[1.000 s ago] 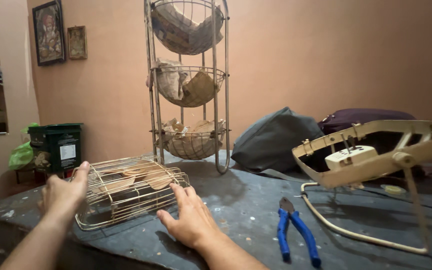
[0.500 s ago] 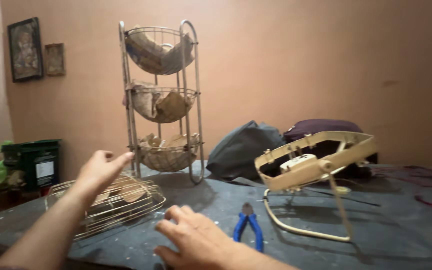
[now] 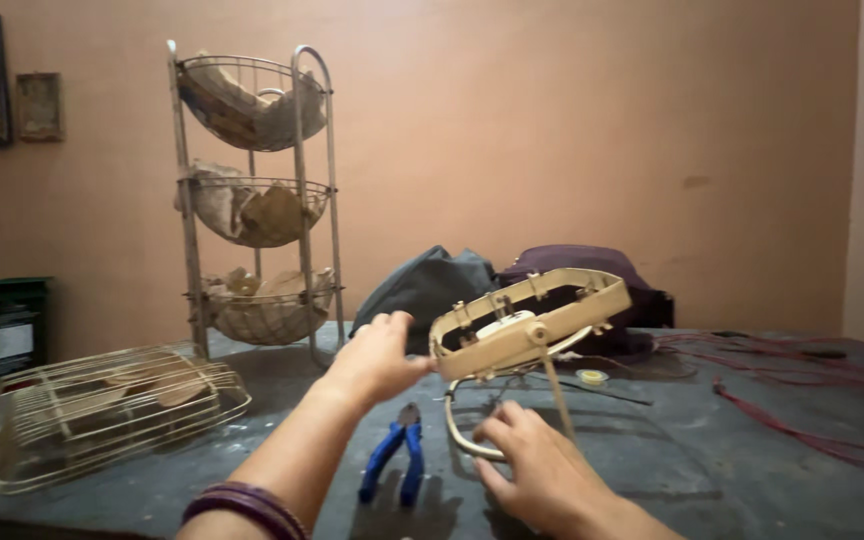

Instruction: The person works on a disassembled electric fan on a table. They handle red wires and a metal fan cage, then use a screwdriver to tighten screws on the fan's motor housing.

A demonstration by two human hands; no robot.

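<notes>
**Both hands at the cream fan frame**

Right now the person's left hand [image 3: 377, 355] is raised off the table with its fingers loosely spread and slightly curled, the fingertips just at the left end of a cream-coloured fan frame [image 3: 527, 320]. Whether they actually touch the frame I cannot tell; nothing is pinched. A stack of dark bangles [image 3: 247, 505] sits on that forearm.

The right hand [image 3: 542, 470] is lower and nearer, palm down, fingers bent, resting at the front curve of the frame's wire stand [image 3: 467, 435], where the loop lies on the table. It looks to be touching the wire, not clamped round it.

The frame itself stands tilted on that stand, near the middle of the dark, speckled table [image 3: 752, 470], with a pale motor housing showing inside its ring.

Blue-handled pliers [image 3: 397, 460] lie flat on the table between the two forearms, just beside the stand, untouched.

Well off to the left lies a wire fan cage [image 3: 102, 410] on its side. Behind it stands a three-tier wire basket rack [image 3: 257, 200] holding crumpled cloth or paper. A grey bag [image 3: 427, 285] and a dark purple bag [image 3: 577, 262] lie at the back by the wall, and red wires [image 3: 782, 400] trail across the right side of the table.
</notes>
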